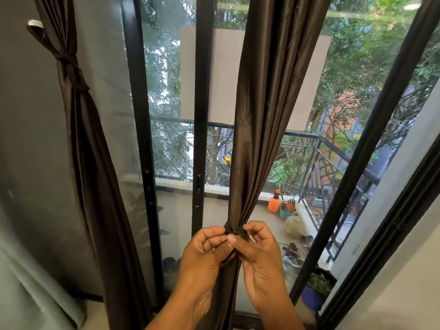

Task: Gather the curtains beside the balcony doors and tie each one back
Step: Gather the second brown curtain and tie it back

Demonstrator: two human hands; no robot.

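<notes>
Two dark brown curtains in view. Left curtain [78,129], left side of the frame against the wall, is already bunched and cinched by a tie-back [71,67] knotted in the upper left, so that one looks done. Middle curtain [266,120] hangs down the centre of the frame in front of the balcony doors [200,139], gathered into a narrow waist at lower centre.

Both hands meet at that waist. Left hand [204,253] is closed around the bunched fabric from the left, fingers curled in, likely holding the gather together so it doesn't spread. Right hand [259,246] pinches something small and dark at the front of the bunch with thumb and fingertips, probably the tie end or a fastener [239,231]; too small to tell which. The gathered fabric runs between the two hands and drops below the wrists.

Judgement: tying of the second curtain is under way, fastening not yet closed.
</notes>
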